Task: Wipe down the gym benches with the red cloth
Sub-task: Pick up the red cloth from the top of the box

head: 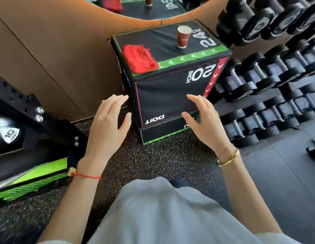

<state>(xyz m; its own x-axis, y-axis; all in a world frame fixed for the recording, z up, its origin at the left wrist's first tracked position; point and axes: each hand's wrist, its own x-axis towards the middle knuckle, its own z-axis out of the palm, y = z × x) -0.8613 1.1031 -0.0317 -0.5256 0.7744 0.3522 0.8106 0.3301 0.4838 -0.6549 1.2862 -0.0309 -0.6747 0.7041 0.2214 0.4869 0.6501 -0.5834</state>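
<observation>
Two hands of mine are in the middle of the frame, both released and holding nothing. My left hand (109, 120) is stretched forward with the fingers straight and a little spread, near the lower left corner of the black box (170, 88); I cannot tell if the fingertips touch it. My right hand (204, 120) is in front of the box's front face, low and to the right, with the fingers relaxed and slightly bent. On my left wrist there is a thin red string (86, 176), and on my right wrist a gold bracelet (229, 160). The red cloth (139, 58) lies folded on top of the box, at its left near corner, in the upper middle of the frame, well apart from both hands. A red paper cup (183, 36) stands upright on the same top, further back and to the right of the cloth. The front face of the box carries the white print "20 INCH", seen upside down. At the right side of the frame, rows of black dumbbells (269, 71) rest on a rack. At the lower left, I see a black and green piece of equipment (35, 176). The floor (153, 162) under my hands is dark and speckled.
</observation>
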